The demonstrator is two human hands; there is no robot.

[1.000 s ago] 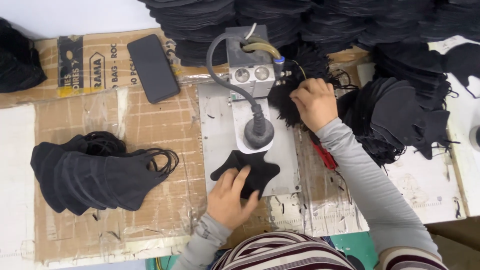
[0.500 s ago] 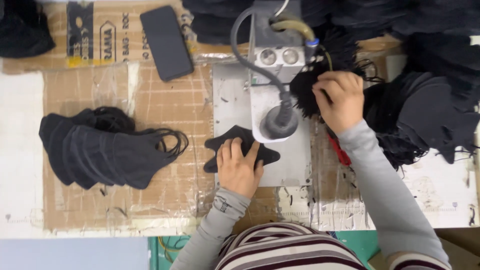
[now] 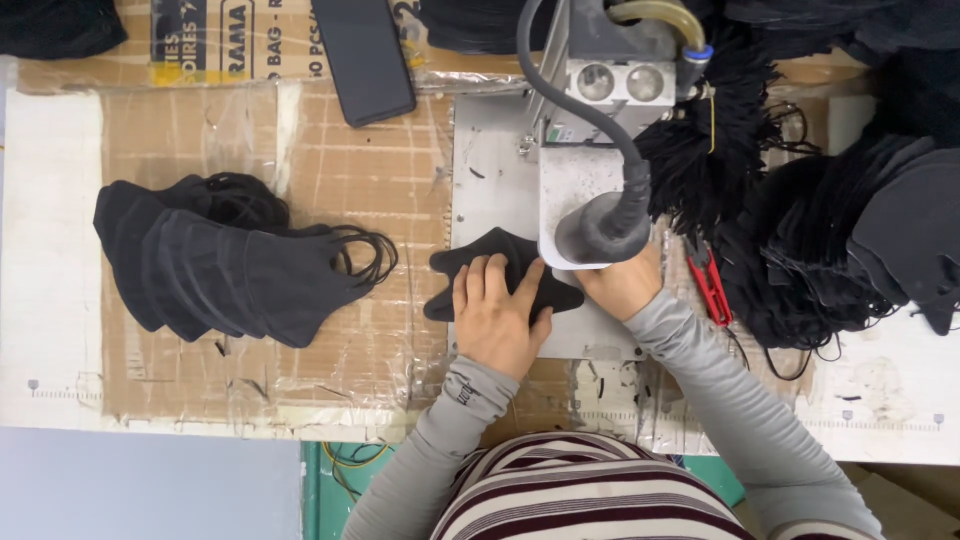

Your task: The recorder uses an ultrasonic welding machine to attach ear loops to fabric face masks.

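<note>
One black mask (image 3: 500, 275) lies flat on the metal plate (image 3: 490, 170) of the small press machine (image 3: 598, 150), its right end tucked under the round grey head (image 3: 600, 232). Left hand (image 3: 497, 318) is spread flat on top, fingers open, pinning it down, not wrapped around it. Right hand (image 3: 622, 285) sits at the mask's right edge just below the head; its fingers are mostly hidden by the machine, so I can't tell how far that grip is closed or whether it pinches the mask or an ear loop. Judging by the piles: a fanned stack of masks with loops (image 3: 225, 262) lies left on the cardboard-covered bench (image 3: 330, 200), likely finished pieces; a much larger heap of black mask blanks (image 3: 880, 230) and a bundle of black loops (image 3: 715, 150) sit right, likely still to do. So early-to-mid batch, with this piece mid-operation. Red snips (image 3: 708, 282) lie just right of the right hand, phone (image 3: 363, 55) at top, both untouched.
</note>
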